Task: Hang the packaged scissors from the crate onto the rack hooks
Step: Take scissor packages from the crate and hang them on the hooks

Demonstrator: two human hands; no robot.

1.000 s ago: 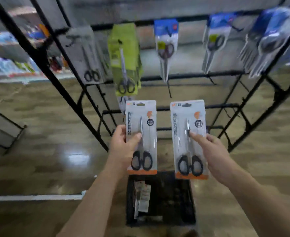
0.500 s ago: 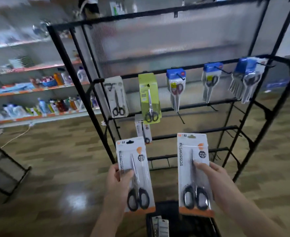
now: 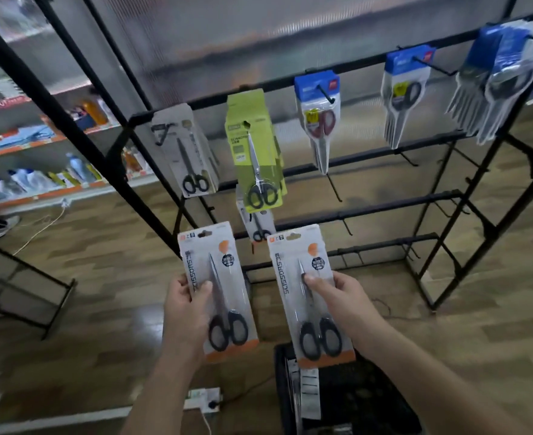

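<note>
My left hand (image 3: 185, 312) grips a white-and-orange scissors pack (image 3: 216, 287) by its left edge, held upright. My right hand (image 3: 342, 298) holds a matching scissors pack (image 3: 309, 296) from its right side. Both packs hang in the air in front of the black rack (image 3: 368, 211), below its lower bars. The black crate (image 3: 356, 400) sits on the floor under my right hand, with a pack or two standing inside at its left. Bare hooks (image 3: 334, 188) stick out from the rack's middle bars.
The top bar carries a grey scissors pack (image 3: 189, 152), a green one (image 3: 257, 152), and blue-topped packs (image 3: 318, 117) to the right. A small pack (image 3: 257, 221) hangs lower. Store shelves (image 3: 39, 177) stand far left. A power strip (image 3: 204, 400) and cable lie on the wooden floor.
My view first lifted toward the upper rack, then drew closer to it. Both hands keep their packs side by side, raised slightly relative to the crate.
</note>
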